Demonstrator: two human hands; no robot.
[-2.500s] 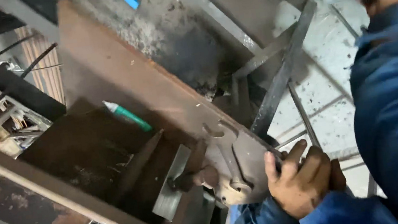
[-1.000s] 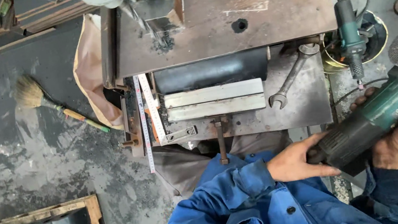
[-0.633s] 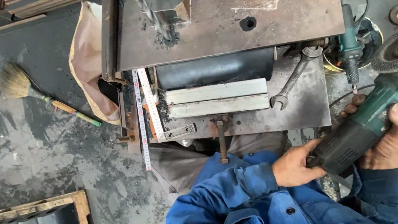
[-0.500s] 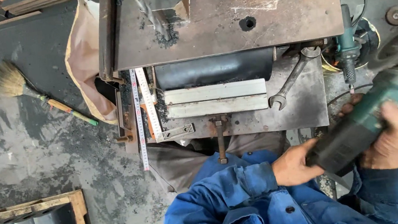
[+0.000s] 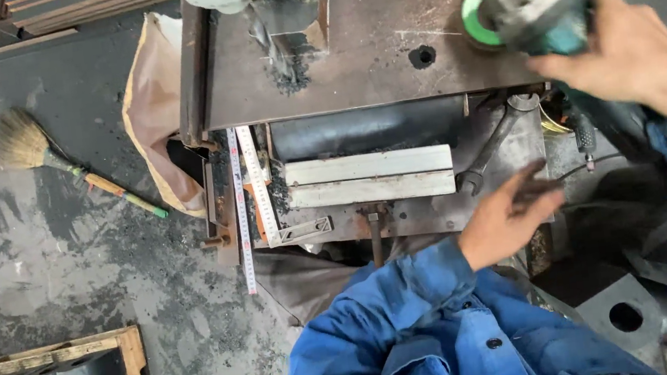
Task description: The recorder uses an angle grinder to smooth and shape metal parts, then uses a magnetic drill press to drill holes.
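Closest to me, the left hand (image 5: 507,221) has let go of the angle grinder (image 5: 536,6); its fingers now spread loose over the near edge of the tabletop (image 5: 386,62), just beside the spanner (image 5: 493,142). The pale bars (image 5: 370,178) sit in the vise as before. Farther off, the right hand (image 5: 630,49) has swung the grinder up from the person's side onto the far right of the steel plate, fingers clamped over its body, green disc facing left. So it is now carried one-handed.
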